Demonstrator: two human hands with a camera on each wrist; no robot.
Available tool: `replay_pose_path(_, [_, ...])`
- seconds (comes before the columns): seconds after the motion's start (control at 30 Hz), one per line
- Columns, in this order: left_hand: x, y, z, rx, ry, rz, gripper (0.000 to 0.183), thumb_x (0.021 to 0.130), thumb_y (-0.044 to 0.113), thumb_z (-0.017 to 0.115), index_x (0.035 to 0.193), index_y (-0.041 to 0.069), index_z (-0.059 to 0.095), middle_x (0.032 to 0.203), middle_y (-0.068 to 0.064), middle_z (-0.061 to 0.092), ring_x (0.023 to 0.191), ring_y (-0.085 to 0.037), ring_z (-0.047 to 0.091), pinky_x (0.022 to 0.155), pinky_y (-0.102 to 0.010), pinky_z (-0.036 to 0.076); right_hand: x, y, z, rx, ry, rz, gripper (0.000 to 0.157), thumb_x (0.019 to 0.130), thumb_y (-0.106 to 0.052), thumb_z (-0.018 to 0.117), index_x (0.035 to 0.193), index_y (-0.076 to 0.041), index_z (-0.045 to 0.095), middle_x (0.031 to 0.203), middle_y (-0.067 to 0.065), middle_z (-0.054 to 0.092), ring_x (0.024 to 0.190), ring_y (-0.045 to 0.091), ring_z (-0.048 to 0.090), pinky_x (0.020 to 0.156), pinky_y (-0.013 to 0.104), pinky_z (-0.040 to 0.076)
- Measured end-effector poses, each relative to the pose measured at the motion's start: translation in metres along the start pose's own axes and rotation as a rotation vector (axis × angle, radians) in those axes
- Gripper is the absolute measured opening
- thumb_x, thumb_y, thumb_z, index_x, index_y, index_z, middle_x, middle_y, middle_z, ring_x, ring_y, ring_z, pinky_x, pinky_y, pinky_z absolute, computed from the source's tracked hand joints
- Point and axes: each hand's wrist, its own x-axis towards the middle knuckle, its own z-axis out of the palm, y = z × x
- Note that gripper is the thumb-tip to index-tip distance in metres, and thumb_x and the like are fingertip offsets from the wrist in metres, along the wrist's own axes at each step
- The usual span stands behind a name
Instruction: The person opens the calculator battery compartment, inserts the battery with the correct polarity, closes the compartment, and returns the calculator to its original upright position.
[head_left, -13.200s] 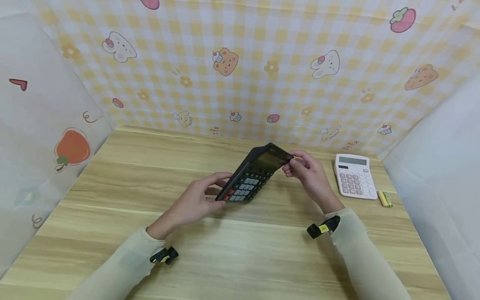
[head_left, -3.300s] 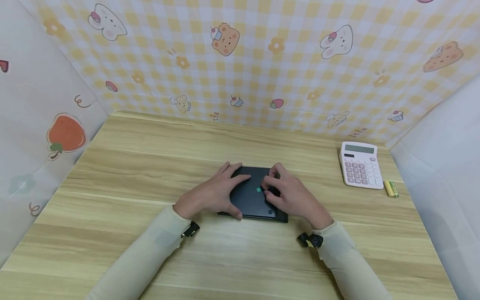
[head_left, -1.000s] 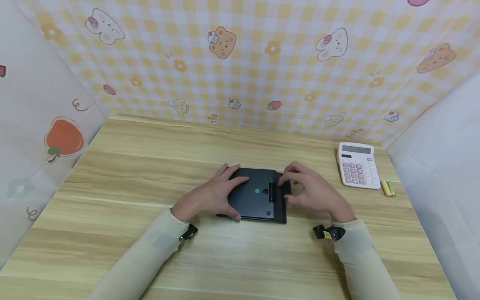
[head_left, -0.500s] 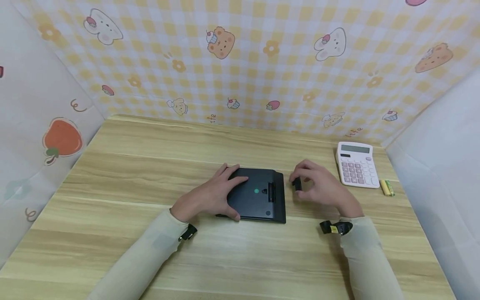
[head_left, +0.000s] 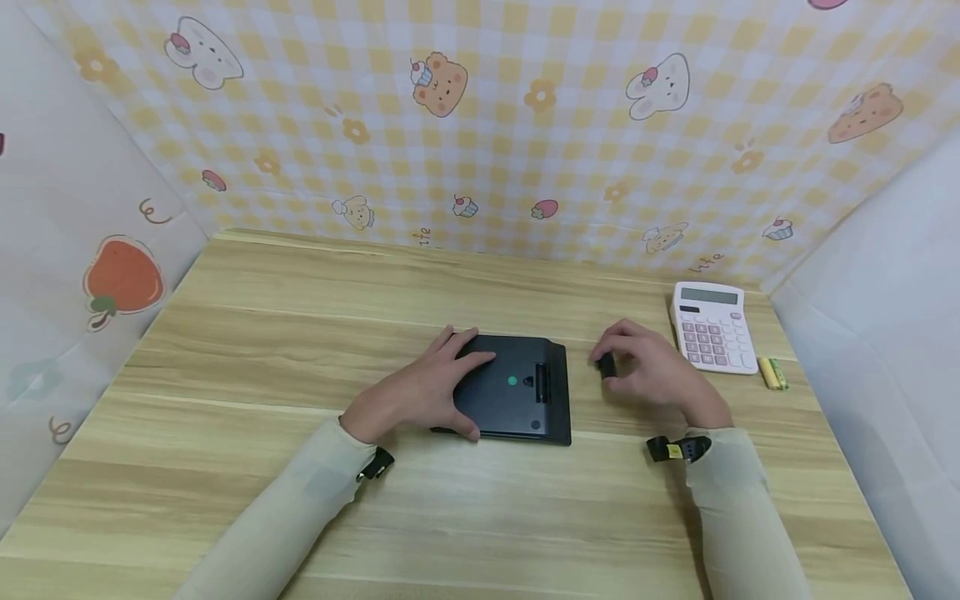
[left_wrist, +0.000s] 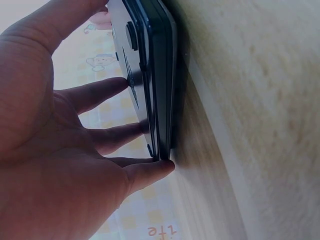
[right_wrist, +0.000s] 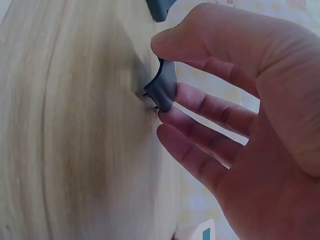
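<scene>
A black calculator (head_left: 495, 392) lies face down on the table, its battery compartment (head_left: 542, 383) uncovered near the right end. My left hand (head_left: 420, 392) rests across its left part, fingers spread, thumb at the near edge. In the left wrist view the fairly straight fingers (left_wrist: 107, 92) touch the back and end of the calculator. To the right of it, my right hand (head_left: 652, 367) pinches a small black battery cover (head_left: 606, 365) between thumb and fingers. The right wrist view shows the cover's curved side and two small tabs, close over the wood.
A pink calculator (head_left: 712, 329) with its keys up sits at the back right. Beside its lower right corner lie two yellow-green batteries (head_left: 772, 373). Checked cloth (head_left: 510, 150) hangs behind the wooden table (head_left: 300, 367), with pale cloth at both sides.
The black calculator was earlier held up, then laid face down. Over the last second my right hand has carried the battery cover right, away from it. The left hand has stayed put.
</scene>
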Motion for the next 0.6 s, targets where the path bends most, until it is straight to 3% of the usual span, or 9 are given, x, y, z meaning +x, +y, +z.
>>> replay_pose_path(0.6, [-0.0001, -0.0005, 0.0000, -0.003, 0.001, 0.006, 0.108, 0.081, 0.041, 0.101, 0.169, 0.015, 0.045, 0.183, -0.017, 0.013, 0.166, -0.050, 0.001, 0.126, -0.066, 0.030, -0.0031, 0.0066, -0.0021, -0.032, 0.009, 0.041, 0.035, 0.084, 0.003, 0.088, 0.114, -0.013, 0.083, 0.128, 0.008, 0.066, 0.106, 0.027, 0.064, 0.092, 0.050, 0.055])
